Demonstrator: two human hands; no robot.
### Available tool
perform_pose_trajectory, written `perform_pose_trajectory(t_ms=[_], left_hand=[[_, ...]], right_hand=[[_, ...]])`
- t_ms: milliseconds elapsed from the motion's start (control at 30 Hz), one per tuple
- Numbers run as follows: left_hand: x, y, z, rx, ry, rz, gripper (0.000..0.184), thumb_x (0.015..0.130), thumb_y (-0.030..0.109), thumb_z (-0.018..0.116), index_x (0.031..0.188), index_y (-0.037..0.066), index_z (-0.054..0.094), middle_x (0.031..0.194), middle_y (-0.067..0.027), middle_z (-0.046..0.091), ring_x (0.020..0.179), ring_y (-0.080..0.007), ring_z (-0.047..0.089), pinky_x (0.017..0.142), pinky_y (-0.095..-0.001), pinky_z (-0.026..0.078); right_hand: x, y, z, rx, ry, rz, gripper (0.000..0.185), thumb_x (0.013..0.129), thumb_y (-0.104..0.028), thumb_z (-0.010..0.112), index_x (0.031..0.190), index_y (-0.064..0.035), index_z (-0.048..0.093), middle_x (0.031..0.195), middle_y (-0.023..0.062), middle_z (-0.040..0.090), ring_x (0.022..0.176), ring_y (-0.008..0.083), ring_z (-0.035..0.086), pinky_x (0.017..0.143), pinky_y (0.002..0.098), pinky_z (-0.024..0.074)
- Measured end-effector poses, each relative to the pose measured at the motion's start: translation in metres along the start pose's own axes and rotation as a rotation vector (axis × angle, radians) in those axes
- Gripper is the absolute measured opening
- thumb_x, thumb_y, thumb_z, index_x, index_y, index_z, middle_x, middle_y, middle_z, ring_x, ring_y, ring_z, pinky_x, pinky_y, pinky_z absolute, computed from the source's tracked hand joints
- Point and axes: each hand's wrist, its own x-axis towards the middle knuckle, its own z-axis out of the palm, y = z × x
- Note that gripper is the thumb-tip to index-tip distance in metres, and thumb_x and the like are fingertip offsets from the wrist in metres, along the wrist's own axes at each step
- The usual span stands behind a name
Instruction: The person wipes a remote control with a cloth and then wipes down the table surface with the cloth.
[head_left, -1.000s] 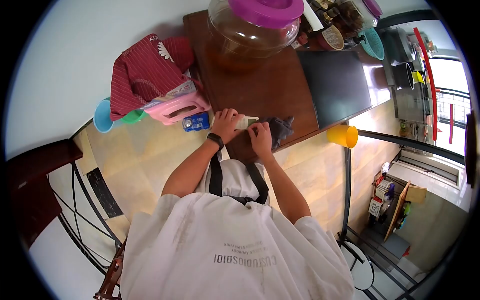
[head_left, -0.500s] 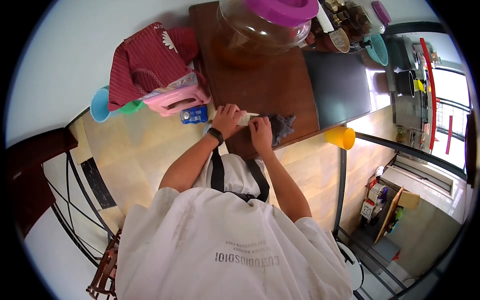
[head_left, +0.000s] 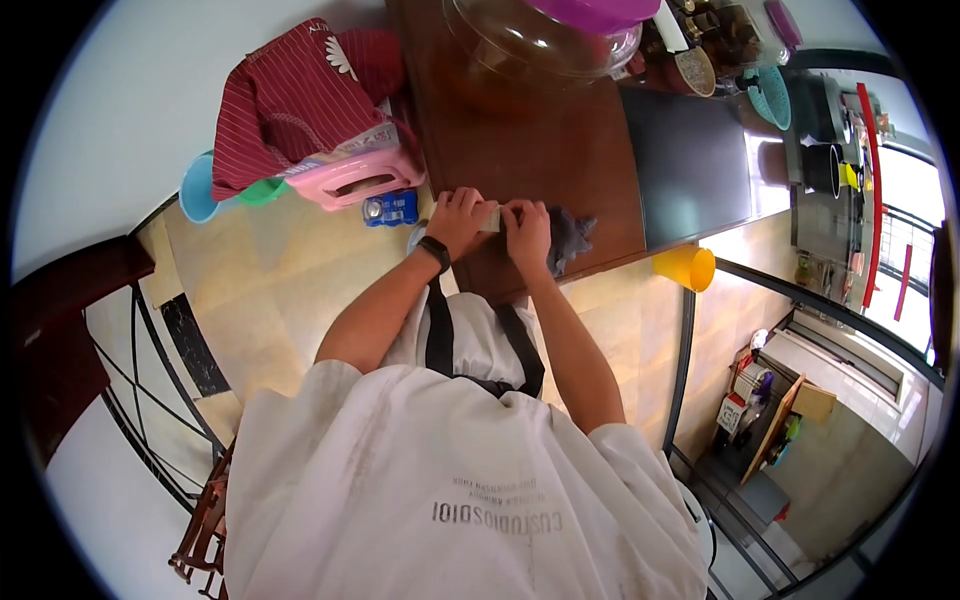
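Observation:
My left hand (head_left: 459, 221), with a dark watch on its wrist, is closed on a small pale flat item (head_left: 491, 218) near the front edge of the brown wooden table (head_left: 535, 160). From the other side, my right hand (head_left: 526, 235) pinches the item's edge. Its exact shape is partly hidden by my fingers. A crumpled dark grey cloth (head_left: 568, 240) lies on the table just right of my right hand.
A large glass jar (head_left: 530, 50) stands at the back of the table. Left of the table are a pink stool (head_left: 357, 178) under a red striped cloth (head_left: 295, 105), and a blue can pack (head_left: 390, 208). A yellow bin (head_left: 685, 267) is at the right edge.
The view has shifted, so the table and jar sit higher in the frame. Both hands remain at the pale item, which now shows less between them.

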Motion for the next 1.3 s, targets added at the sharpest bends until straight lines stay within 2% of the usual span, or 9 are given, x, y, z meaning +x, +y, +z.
perform_pose_trajectory(t_ms=[333, 433, 633, 700, 733, 833, 1000, 1233, 1300], left_hand=[[-0.001, -0.003, -0.001, -0.081, 0.050, 0.016, 0.051, 0.066, 0.028, 0.073, 0.113, 0.014, 0.057, 0.098, -0.0035, 0.049, 0.100, -0.0225, 0.048, 0.080, -0.0380, 0.036], [-0.002, 0.003, -0.003, -0.025, 0.001, 0.017, 0.052, 0.066, 0.029, 0.074, 0.112, 0.014, 0.057, 0.098, -0.0033, 0.049, 0.100, -0.0227, 0.048, 0.080, -0.0383, 0.036], [-0.003, -0.003, 0.003, -0.073, 0.027, 0.005, 0.052, 0.064, 0.030, 0.075, 0.111, 0.014, 0.057, 0.098, -0.0028, 0.049, 0.099, -0.0225, 0.048, 0.081, -0.0383, 0.036], [-0.003, -0.002, 0.002, -0.104, 0.016, -0.021, 0.052, 0.065, 0.030, 0.075, 0.112, 0.014, 0.057, 0.098, -0.0029, 0.049, 0.099, -0.0223, 0.048, 0.081, -0.0385, 0.036], [-0.001, -0.002, 0.002, -0.101, 0.017, -0.023, 0.052, 0.065, 0.030, 0.075, 0.112, 0.014, 0.057, 0.098, -0.0029, 0.049, 0.099, -0.0223, 0.048, 0.081, -0.0385, 0.036], [-0.001, 0.001, 0.001, -0.104, 0.038, -0.043, 0.051, 0.066, 0.030, 0.075, 0.112, 0.015, 0.057, 0.099, -0.0033, 0.049, 0.099, -0.0222, 0.047, 0.081, -0.0389, 0.036], [0.007, 0.005, 0.001, -0.070, 0.109, -0.099, 0.049, 0.066, 0.030, 0.074, 0.109, 0.014, 0.056, 0.100, -0.0028, 0.051, 0.098, -0.0220, 0.048, 0.080, -0.0395, 0.036], [0.013, 0.004, -0.003, -0.063, 0.110, -0.090, 0.050, 0.066, 0.029, 0.073, 0.110, 0.014, 0.055, 0.102, -0.0030, 0.050, 0.099, -0.0224, 0.047, 0.080, -0.0398, 0.036], [0.008, 0.004, -0.003, -0.073, 0.101, -0.091, 0.051, 0.066, 0.027, 0.073, 0.111, 0.014, 0.055, 0.101, -0.0033, 0.050, 0.098, -0.0230, 0.048, 0.080, -0.0403, 0.036]], right_hand=[[-0.013, -0.002, -0.003, 0.000, -0.085, 0.103, 0.012, 0.082, -0.020, 0.063, 0.084, -0.0081, 0.063, 0.085, 0.0130, 0.055, 0.083, 0.0342, 0.052, 0.073, 0.0431, 0.0428], [0.011, 0.012, 0.009, -0.005, 0.018, 0.036, 0.012, 0.081, -0.020, 0.064, 0.084, -0.0082, 0.064, 0.081, 0.0112, 0.053, 0.080, 0.0325, 0.051, 0.070, 0.0416, 0.0424], [0.006, 0.024, -0.006, 0.091, -0.011, 0.094, 0.014, 0.079, -0.018, 0.067, 0.083, -0.0053, 0.064, 0.077, 0.0104, 0.054, 0.070, 0.0272, 0.053, 0.064, 0.0367, 0.0435], [0.003, 0.049, -0.006, 0.193, 0.149, 0.177, 0.017, 0.079, -0.019, 0.068, 0.085, -0.0036, 0.064, 0.065, 0.0092, 0.057, 0.059, 0.0194, 0.054, 0.055, 0.0321, 0.0428], [0.003, 0.064, -0.007, 0.086, 0.179, 0.126, 0.018, 0.082, -0.019, 0.067, 0.086, -0.0027, 0.063, 0.065, 0.0071, 0.059, 0.058, 0.0165, 0.055, 0.056, 0.0295, 0.0442], [0.005, 0.047, -0.018, 0.307, 0.140, 0.266, 0.016, 0.083, -0.018, 0.066, 0.086, -0.0021, 0.063, 0.069, 0.0062, 0.061, 0.061, 0.0146, 0.056, 0.059, 0.0284, 0.0455], [-0.028, 0.041, -0.002, 0.411, -0.024, 0.168, 0.013, 0.084, -0.013, 0.065, 0.089, -0.0011, 0.062, 0.068, 0.0036, 0.059, 0.060, 0.0102, 0.053, 0.058, 0.0247, 0.0444], [-0.022, 0.034, -0.001, 0.425, -0.017, 0.225, 0.010, 0.084, -0.010, 0.065, 0.087, -0.0013, 0.061, 0.070, 0.0029, 0.058, 0.061, 0.0087, 0.051, 0.057, 0.0238, 0.0427], [-0.027, 0.037, 0.009, 0.588, 0.147, 0.241, 0.011, 0.083, -0.012, 0.065, 0.085, -0.0019, 0.060, 0.076, 0.0051, 0.059, 0.066, 0.0133, 0.054, 0.061, 0.0267, 0.0441]])
